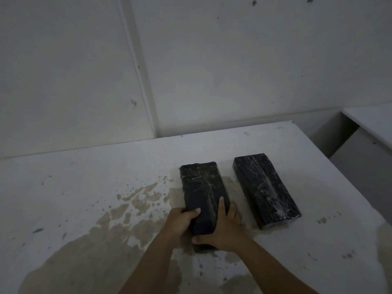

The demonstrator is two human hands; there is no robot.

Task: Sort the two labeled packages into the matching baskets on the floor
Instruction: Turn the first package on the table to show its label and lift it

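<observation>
Two black, plastic-wrapped oblong packages lie side by side on a white table [84, 187]. The left package [201, 187] is gripped at its near end by both hands: my left hand [182, 221] clasps its left edge and my right hand [224, 228] wraps its right edge and near corner. The right package [265, 187] lies untouched a short way to the right. No label shows on either package. No baskets are in view.
Brown stains spread over the table's middle and near left. A white panelled wall [191, 60] rises just behind the table. The table's right edge [339, 172] drops off, with another white surface [373, 119] beyond a gap at the far right.
</observation>
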